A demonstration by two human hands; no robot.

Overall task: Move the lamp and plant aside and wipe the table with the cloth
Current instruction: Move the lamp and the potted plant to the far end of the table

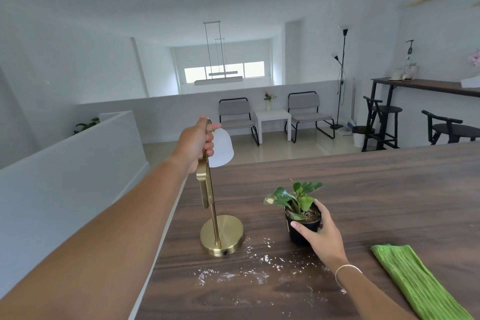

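Observation:
A brass lamp (221,235) with a white shade stands near the left edge of the dark wooden table (376,189). My left hand (197,145) is closed around the top of its stem, just behind the shade. A small green plant in a black pot (302,218) stands to the right of the lamp's base. My right hand (320,235) wraps around the pot's right side. A folded green cloth (415,280) lies on the table at the right, near the front. White powder (249,265) is scattered on the wood in front of the lamp and pot.
The table's left edge runs beside a low white wall (78,163). Beyond the far edge, on a lower floor, stand two grey chairs (236,117), a small white side table (272,118), a floor lamp and black stools at a bar counter (426,86).

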